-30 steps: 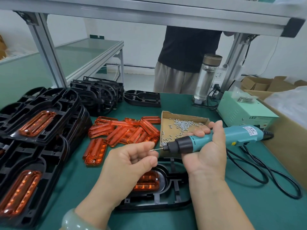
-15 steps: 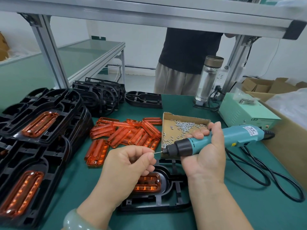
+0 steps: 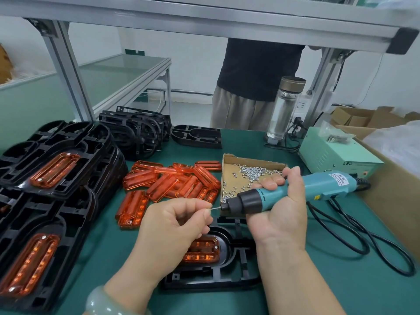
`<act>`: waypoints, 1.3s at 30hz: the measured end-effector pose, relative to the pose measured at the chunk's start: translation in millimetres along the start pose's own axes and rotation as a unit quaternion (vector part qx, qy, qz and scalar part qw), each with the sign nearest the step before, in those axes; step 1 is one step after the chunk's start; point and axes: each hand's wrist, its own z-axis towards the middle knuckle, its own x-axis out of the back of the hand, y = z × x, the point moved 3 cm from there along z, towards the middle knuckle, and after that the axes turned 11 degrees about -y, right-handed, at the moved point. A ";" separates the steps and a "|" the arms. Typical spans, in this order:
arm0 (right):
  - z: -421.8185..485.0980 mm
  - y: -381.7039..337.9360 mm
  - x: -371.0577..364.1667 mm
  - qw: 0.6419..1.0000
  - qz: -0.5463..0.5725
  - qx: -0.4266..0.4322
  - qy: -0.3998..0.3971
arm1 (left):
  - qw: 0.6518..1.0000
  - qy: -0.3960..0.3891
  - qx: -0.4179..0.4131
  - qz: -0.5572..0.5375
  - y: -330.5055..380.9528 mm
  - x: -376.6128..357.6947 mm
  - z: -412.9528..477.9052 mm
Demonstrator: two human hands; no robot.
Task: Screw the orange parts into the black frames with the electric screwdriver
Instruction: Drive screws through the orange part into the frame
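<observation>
Hands meet over a green-matted bench (image 3: 341,292). The right hand (image 3: 279,214) closes its grip round a teal-and-black electric screwdriver (image 3: 284,194), and the left hand (image 3: 172,228) pinches its thin metal bit (image 3: 216,208). Beneath them, near the front edge, a black plastic frame (image 3: 227,276) carries an orange translucent part (image 3: 202,248). Loose orange parts (image 3: 177,183) lie mid-bench beside a cardboard screw tray (image 3: 229,160). Stacked black frames (image 3: 95,137) line the left edge. A glass-topped table (image 3: 127,71) and white walls stand behind.
</observation>
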 end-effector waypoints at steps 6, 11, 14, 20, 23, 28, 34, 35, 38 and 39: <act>3.3 -2.7 2.3 1.000 -0.009 -0.002 -0.009 | 0.999 0.005 0.003 0.052 -0.3 16.1 0.1; 3.4 -2.1 3.4 1.000 -0.021 -0.004 -0.008 | 0.981 0.012 0.046 0.186 -8.3 38.6 3.5; 3.5 -1.8 3.3 1.000 -0.027 -0.005 -0.010 | 0.971 -0.037 0.084 0.223 -15.4 43.6 3.1; 3.7 -1.4 3.6 0.999 -0.040 -0.005 -0.016 | 0.933 -0.148 0.155 0.289 -25.0 46.5 -0.1; 2.1 -0.2 2.8 0.999 -0.048 -0.010 -0.017 | 0.918 -0.180 0.153 0.318 -24.8 44.9 -1.7; -0.4 2.8 0.6 0.998 -0.064 -0.021 -0.021 | 0.919 -0.191 0.136 0.318 -25.7 45.1 -1.5; -3.9 8.6 -0.1 0.995 -0.082 -0.042 -0.025 | 0.919 -0.204 0.106 0.322 -27.8 37.6 -1.2; -4.5 9.9 -0.2 0.995 -0.085 -0.044 -0.029 | 0.919 -0.206 0.096 0.321 -28.2 34.4 -0.8; -6.1 12.2 -0.8 0.994 -0.098 -0.040 -0.036 | 0.921 -0.215 0.073 0.316 -29.2 23.8 0.7; -6.3 12.6 -1.2 0.994 -0.099 -0.039 -0.038 | 0.921 -0.217 0.067 0.318 -29.6 21.6 0.9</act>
